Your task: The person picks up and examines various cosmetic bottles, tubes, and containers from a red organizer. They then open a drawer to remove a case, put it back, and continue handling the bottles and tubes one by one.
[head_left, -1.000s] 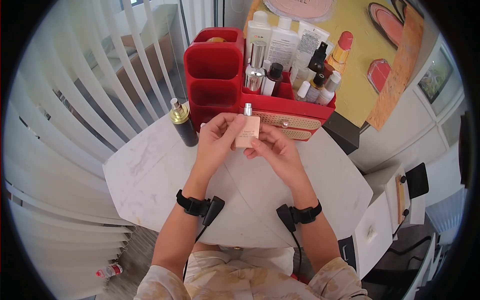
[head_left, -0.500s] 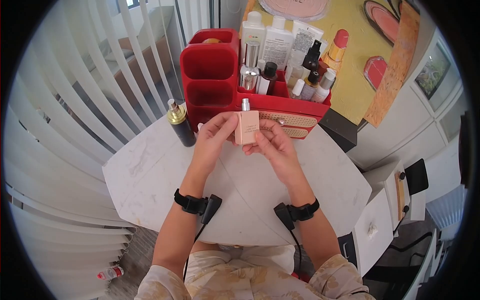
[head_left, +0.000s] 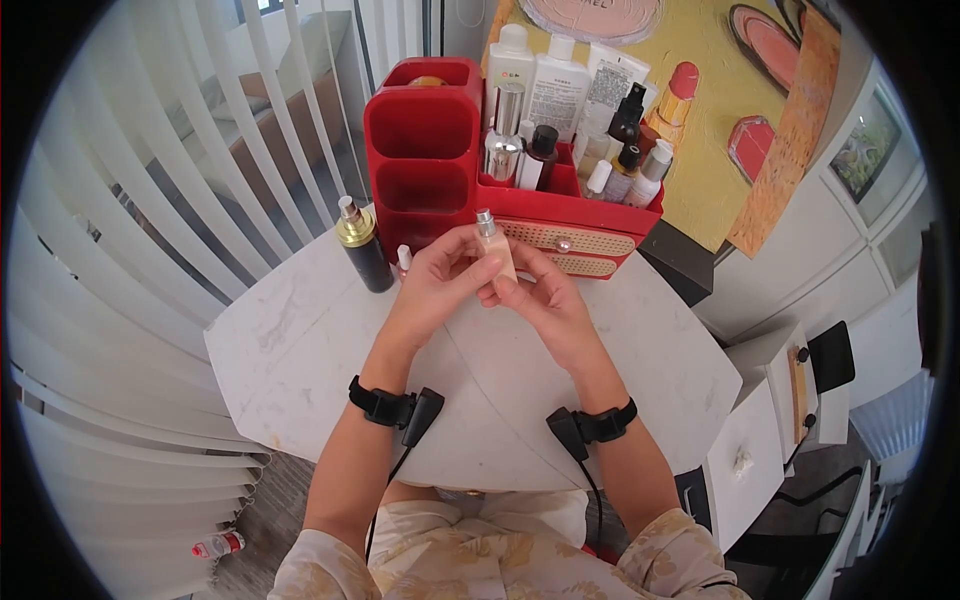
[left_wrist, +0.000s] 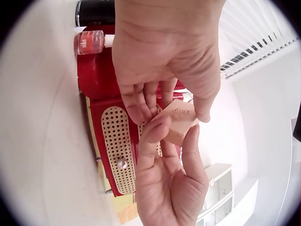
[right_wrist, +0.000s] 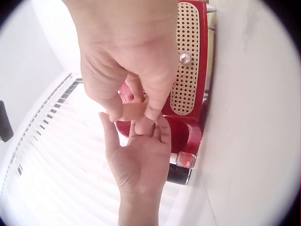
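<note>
Both hands hold a small flat pink bottle (head_left: 502, 258) with a silver neck, tilted, above the table before the red organizer. The left hand (head_left: 432, 285) grips its left side, thumb on the front face; the right hand (head_left: 550, 305) pinches its lower right part between thumb and fingers. From the left wrist, the bottle (left_wrist: 181, 117) shows its face and one edge, between the left hand (left_wrist: 164, 52) and the right hand (left_wrist: 171, 188). In the right wrist view the fingers cover most of the bottle (right_wrist: 134, 111).
A red organizer (head_left: 422, 180) with bottles and woven drawer fronts stands at the table's back. Left of it are a dark bottle with a gold collar (head_left: 365, 250) and a small nail polish bottle (left_wrist: 90, 42). White blinds (head_left: 120, 250) hang at the left.
The pink bottle has turned from facing the head camera to a narrower, tilted view. Both hands have shifted slightly around it, and the nail polish beside the left hand is more visible.
</note>
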Demonstrator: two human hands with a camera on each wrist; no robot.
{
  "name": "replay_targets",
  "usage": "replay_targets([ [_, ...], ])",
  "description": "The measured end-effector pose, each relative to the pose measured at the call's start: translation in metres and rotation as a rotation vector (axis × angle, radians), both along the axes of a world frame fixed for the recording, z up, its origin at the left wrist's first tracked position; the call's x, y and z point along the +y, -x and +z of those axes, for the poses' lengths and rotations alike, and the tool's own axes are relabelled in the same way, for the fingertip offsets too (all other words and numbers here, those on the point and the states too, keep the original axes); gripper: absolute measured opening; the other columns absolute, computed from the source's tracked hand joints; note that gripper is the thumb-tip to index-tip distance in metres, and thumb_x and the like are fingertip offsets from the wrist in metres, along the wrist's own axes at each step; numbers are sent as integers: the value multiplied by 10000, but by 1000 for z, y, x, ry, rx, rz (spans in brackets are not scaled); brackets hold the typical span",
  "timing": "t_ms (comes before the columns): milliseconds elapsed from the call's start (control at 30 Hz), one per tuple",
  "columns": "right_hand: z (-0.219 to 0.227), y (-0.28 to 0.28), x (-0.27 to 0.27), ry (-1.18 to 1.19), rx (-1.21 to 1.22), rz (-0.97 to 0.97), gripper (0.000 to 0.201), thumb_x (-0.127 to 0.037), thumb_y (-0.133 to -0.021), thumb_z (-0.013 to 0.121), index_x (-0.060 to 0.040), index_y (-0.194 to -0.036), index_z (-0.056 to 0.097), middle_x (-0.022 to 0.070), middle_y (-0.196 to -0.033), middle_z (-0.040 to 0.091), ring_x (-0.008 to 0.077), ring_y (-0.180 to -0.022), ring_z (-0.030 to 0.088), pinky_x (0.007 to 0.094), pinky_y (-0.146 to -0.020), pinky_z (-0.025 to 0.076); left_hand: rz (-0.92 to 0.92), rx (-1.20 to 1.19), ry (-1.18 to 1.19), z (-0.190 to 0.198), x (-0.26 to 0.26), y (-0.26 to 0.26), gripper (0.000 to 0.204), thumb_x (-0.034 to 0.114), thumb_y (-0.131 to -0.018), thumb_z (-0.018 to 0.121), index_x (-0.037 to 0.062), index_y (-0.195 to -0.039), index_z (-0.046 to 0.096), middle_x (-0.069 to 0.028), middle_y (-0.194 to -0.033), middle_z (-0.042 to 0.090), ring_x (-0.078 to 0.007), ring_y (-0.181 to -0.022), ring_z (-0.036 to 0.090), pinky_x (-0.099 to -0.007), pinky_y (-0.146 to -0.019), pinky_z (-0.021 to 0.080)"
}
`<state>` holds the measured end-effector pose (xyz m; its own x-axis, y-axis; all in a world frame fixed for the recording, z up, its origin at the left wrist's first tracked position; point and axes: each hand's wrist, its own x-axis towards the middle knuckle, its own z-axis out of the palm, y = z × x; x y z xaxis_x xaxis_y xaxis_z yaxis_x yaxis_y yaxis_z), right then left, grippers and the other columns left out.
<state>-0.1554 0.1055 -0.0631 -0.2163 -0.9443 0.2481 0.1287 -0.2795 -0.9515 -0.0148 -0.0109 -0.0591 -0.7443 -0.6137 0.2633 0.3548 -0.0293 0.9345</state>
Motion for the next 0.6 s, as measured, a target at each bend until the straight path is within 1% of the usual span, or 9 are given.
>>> replay_targets([
  [33, 1, 0, 0, 2, -7, 4, 492, -189, -1034, 627, 3, -1452, 453, 113, -1281, 609, 181, -1040, 684, 336, -919, 562, 9, 3, 18, -2, 0, 1, 389, 217, -987, 699, 16, -1309, 616, -41, -1135, 692, -111, -1023, 634, -292, -932, 503],
  [133, 0, 0, 0, -42, -146, 0, 456, -237, -1078, 542, 3, -1452, 441, 114, -1207, 637, 192, -1020, 688, 341, -904, 565, 50, 9, 35, -4, -2, 3, 366, 227, -988, 700, 10, -1276, 637, -38, -1121, 697, -99, -1001, 637, -279, -918, 501],
  [233, -7, 6, 0, -21, -226, 74, 433, -281, -1109, 454, 1, -1438, 449, 108, -1147, 663, 196, -984, 689, 342, -877, 567, 94, -7, 10, -3, -3, 1, 324, 242, -988, 701, 8, -1211, 679, -34, -1073, 712, -91, -966, 644, -268, -893, 500],
  [333, -6, 4, 0, -37, -220, 78, 427, -300, -1120, 415, 1, -1418, 469, 100, -1112, 672, 188, -946, 683, 332, -846, 565, 111, -21, -12, -2, -3, 0, 293, 255, -990, 700, 10, -1149, 716, -30, -1019, 727, -88, -938, 650, -261, -865, 501],
  [433, -4, 3, 0, -38, -246, 76, 408, -261, -1101, 485, 4, -1411, 485, 96, -1126, 673, 172, -936, 676, 323, -838, 559, 117, -11, -19, -2, -5, -1, 283, 258, -989, 701, 11, -1124, 731, -33, -993, 734, -89, -912, 655, -261, -844, 504],
  [533, -1, -1, 0, -54, -55, -29, 401, -209, -1065, 570, 11, -1396, 511, 90, -1128, 681, 155, -928, 670, 311, -835, 553, 120, -10, -29, -3, -5, -1, 278, 249, -986, 705, 10, -1125, 732, -35, -986, 736, -91, -900, 657, -264, -838, 503],
  [600, 0, -1, 1, -55, -70, -33, 411, -183, -1042, 609, 14, -1392, 521, 89, -1127, 686, 148, -923, 666, 306, -831, 550, 125, -18, -25, -2, -4, 0, 285, 257, -992, 695, 8, -1126, 731, -35, -980, 736, -94, -893, 657, -266, -836, 502],
])
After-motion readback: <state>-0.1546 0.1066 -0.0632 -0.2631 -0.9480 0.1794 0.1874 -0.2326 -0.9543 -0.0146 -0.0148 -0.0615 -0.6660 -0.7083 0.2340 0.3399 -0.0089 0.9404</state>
